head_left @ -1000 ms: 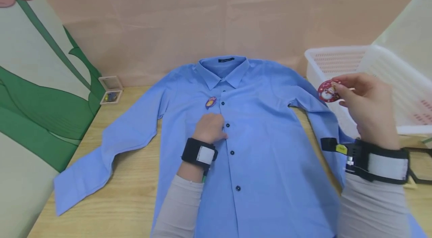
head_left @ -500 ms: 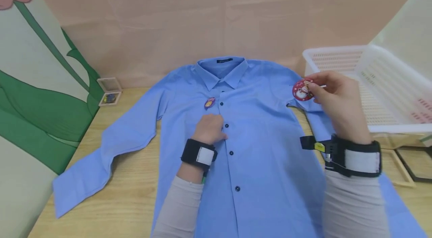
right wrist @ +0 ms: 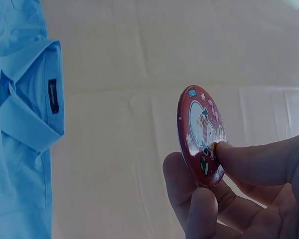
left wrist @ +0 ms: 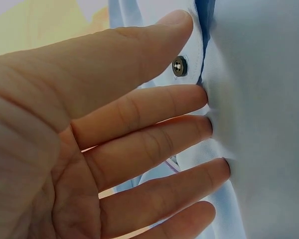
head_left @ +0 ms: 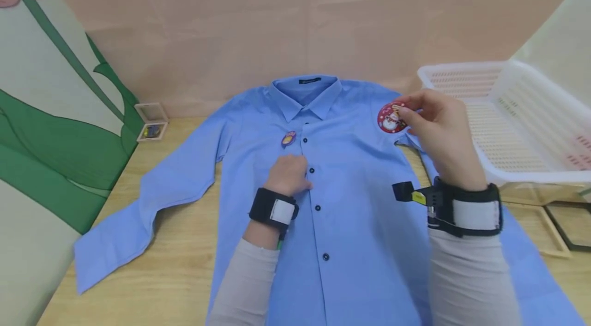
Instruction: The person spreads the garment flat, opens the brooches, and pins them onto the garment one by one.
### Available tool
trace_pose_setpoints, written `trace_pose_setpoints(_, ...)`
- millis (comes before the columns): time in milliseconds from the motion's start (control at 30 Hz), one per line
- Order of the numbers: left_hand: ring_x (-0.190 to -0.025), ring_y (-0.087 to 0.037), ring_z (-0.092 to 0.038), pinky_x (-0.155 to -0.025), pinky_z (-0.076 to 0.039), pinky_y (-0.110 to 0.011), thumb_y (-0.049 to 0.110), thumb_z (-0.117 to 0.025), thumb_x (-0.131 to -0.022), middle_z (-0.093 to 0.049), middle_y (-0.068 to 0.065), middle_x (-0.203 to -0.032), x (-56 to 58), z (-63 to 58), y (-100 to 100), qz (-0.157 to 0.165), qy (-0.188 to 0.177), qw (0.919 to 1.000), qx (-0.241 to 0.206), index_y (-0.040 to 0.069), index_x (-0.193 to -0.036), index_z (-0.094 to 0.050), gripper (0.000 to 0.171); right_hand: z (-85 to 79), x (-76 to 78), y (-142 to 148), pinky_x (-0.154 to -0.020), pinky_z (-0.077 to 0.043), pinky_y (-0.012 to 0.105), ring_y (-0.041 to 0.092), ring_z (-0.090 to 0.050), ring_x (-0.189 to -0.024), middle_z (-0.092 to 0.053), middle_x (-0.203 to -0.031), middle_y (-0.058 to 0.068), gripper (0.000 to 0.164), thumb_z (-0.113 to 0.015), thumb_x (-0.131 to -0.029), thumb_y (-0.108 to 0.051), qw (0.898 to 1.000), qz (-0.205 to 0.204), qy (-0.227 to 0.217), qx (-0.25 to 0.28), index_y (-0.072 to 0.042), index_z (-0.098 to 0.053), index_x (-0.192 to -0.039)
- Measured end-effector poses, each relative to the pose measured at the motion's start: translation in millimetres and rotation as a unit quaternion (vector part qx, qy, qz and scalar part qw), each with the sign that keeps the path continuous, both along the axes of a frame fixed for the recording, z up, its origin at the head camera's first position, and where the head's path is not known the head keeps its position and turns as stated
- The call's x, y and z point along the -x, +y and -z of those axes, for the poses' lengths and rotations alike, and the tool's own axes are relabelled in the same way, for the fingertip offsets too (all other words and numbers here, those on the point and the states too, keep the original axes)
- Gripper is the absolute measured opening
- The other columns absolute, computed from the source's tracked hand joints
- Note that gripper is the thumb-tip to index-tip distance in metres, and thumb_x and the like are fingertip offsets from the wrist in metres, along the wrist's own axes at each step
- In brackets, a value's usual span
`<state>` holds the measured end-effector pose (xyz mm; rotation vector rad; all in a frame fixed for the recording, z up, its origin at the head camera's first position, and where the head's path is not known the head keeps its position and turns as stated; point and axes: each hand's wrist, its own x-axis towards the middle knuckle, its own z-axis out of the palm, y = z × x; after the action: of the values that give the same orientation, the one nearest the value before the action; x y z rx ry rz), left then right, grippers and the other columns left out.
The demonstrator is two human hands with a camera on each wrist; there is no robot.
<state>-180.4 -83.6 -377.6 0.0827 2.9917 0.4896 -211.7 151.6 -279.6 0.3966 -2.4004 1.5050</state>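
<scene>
A blue long-sleeved shirt (head_left: 360,187) with dark buttons lies spread on the table, collar at the far end. My left hand (head_left: 287,174) rests on its front beside the button row. In the left wrist view, the fingertips (left wrist: 202,124) of that hand press into the cloth and the fingers are fairly straight. Just above it, a small purple and yellow badge (head_left: 288,138) sits on the shirt. My right hand (head_left: 440,133) pinches a round red pin badge (right wrist: 204,134) with a snowman picture between thumb and fingers, held above the shirt's right-hand shoulder.
At the right back stands a white plastic basket (head_left: 508,174). Wooden and black frames (head_left: 563,226) lie below it. A small open box (head_left: 151,131) with something dark and yellow inside sits at the far left, beside the leaf-printed sheet (head_left: 55,172).
My right hand has moved left with the red pin badge, from in front of the basket to over the shirt's right-hand shoulder. The left hand has stayed in place.
</scene>
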Motion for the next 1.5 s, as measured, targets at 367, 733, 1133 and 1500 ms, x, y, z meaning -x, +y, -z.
trace_pose_setpoints(367, -0.051, -0.014, -0.046, -0.047, -0.037, -0.024, 0.026, -0.078, -0.074, -0.041, 0.001, -0.053, 1.4, -2.6, -1, 0.000, 0.000, 1.0000, 0.000, 0.011, -0.061, -0.051, 0.033, 4.3, -7.2, -26, -0.062, -0.049, 0.018, 0.011, -0.058, -0.079, -0.059, -0.100, 0.000, 0.024, -0.056, -0.092, -0.021, 0.998, -0.026, -0.048, 0.009, -0.007, -0.062, -0.110)
trace_pose_setpoints(733, -0.057, -0.016, -0.050, -0.050, -0.040, -0.025, 0.024, -0.078, -0.073, -0.052, -0.003, -0.062, -0.6, -1.8, -1, -0.010, 0.000, 0.9999, -0.004, 0.011, -0.068, -0.054, 0.028, 13.4, -15.4, -61, -0.067, -0.050, 0.023, 0.016, -0.056, -0.083, -0.061, -0.105, 0.007, 0.020, -0.057, -0.092, -0.015, 0.996, -0.064, -0.046, 0.029, -0.006, -0.063, -0.109)
trace_pose_setpoints(1133, -0.054, -0.014, -0.050, -0.049, -0.039, -0.023, 0.025, -0.078, -0.073, -0.052, -0.001, -0.058, 2.3, -0.4, -7, 0.003, -0.006, 1.0000, -0.002, 0.011, -0.067, -0.055, 0.028, 24.9, -11.4, -70, -0.063, -0.050, 0.024, 0.017, -0.058, -0.079, -0.063, -0.100, 0.008, 0.017, -0.057, -0.092, -0.013, 0.996, -0.071, -0.050, 0.034, -0.006, -0.064, -0.106)
trace_pose_setpoints(1500, -0.048, -0.011, -0.041, -0.044, -0.033, -0.023, 0.028, -0.073, -0.077, -0.040, 0.003, -0.052, 1.2, -1.6, -4, -0.008, 0.004, 0.9997, -0.023, 0.014, -0.058, -0.044, 0.038, 29.5, -5.9, -57, -0.064, -0.049, 0.023, 0.015, -0.056, -0.085, -0.063, -0.105, 0.006, 0.020, -0.056, -0.092, -0.018, 0.995, -0.046, -0.081, 0.042, -0.008, -0.062, -0.109)
